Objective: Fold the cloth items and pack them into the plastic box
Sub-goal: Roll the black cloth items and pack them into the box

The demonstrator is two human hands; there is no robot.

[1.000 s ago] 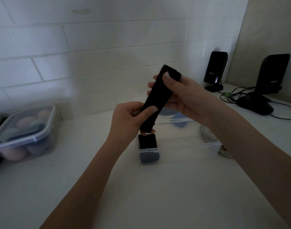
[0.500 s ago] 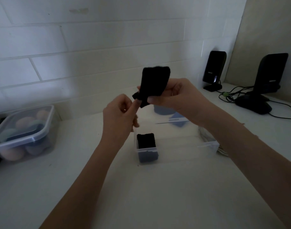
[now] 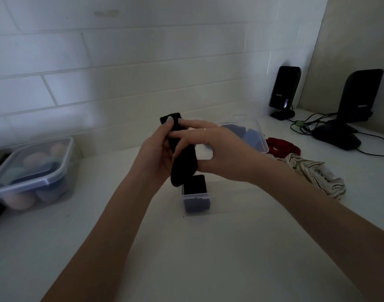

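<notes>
Gripping black cloth both hands, long axis near-vertical, over plastic box.

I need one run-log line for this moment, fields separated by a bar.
step: folding | left hand: grips black cloth | right hand: pinches same cloth | plastic box: below, one dark folded item inside | waiting: striped cloth, red cloth

Matt black cloth; clear glossy plastic box; smooth white matt counter.
</notes>
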